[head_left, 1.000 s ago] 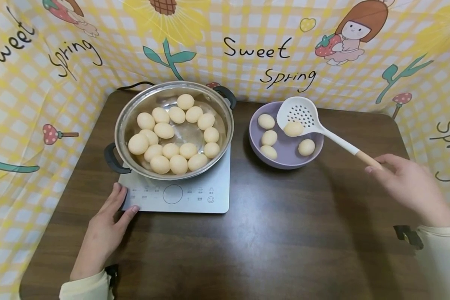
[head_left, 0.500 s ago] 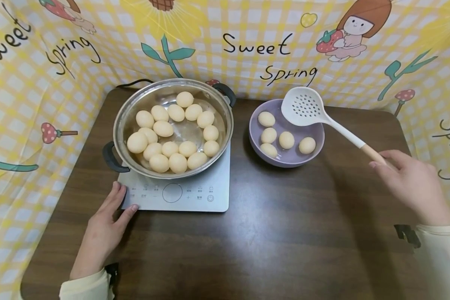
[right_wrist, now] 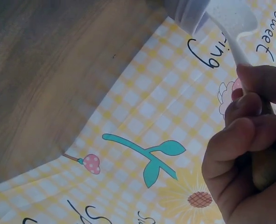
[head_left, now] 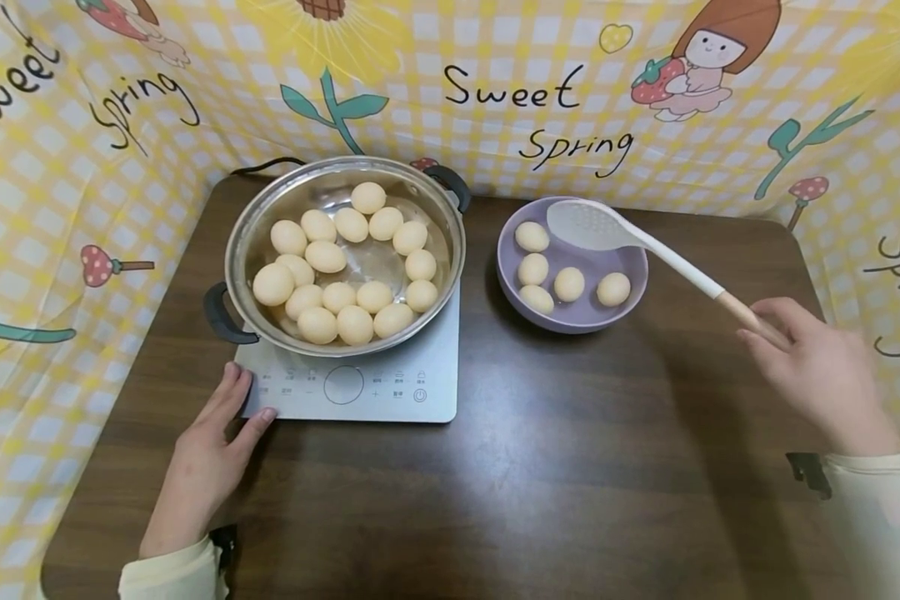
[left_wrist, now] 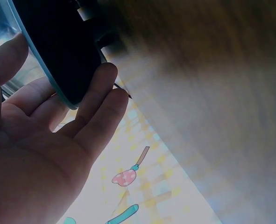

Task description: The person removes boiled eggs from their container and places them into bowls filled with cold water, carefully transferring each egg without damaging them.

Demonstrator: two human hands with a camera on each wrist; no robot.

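Note:
My right hand (head_left: 825,375) grips the wooden handle end of a white slotted ladle (head_left: 671,257); the right wrist view shows the fingers (right_wrist: 243,135) curled round that handle. The ladle's head is tilted over the back of a purple bowl (head_left: 570,325), with no egg seen on it. Several pale eggs (head_left: 568,284) lie in the bowl. My left hand (head_left: 202,462) rests at the front left corner of a white induction cooker (head_left: 435,408), fingers fairly straight along its edge. In the left wrist view, its fingertips (left_wrist: 107,72) touch the cooker's dark underside (left_wrist: 53,42).
A wide steel pot (head_left: 234,275) with many eggs (head_left: 326,257) stands on the cooker, its black side handles (head_left: 225,315) jutting out. A black cord (head_left: 270,165) runs behind it. The brown table (head_left: 495,500) is bounded by a yellow checked cloth (head_left: 390,50) behind and at the sides.
The egg on the ladle has come off into the purple bowl. The ladle's head lifted up, then turned over and tilted back down over the bowl. My left hand stayed put.

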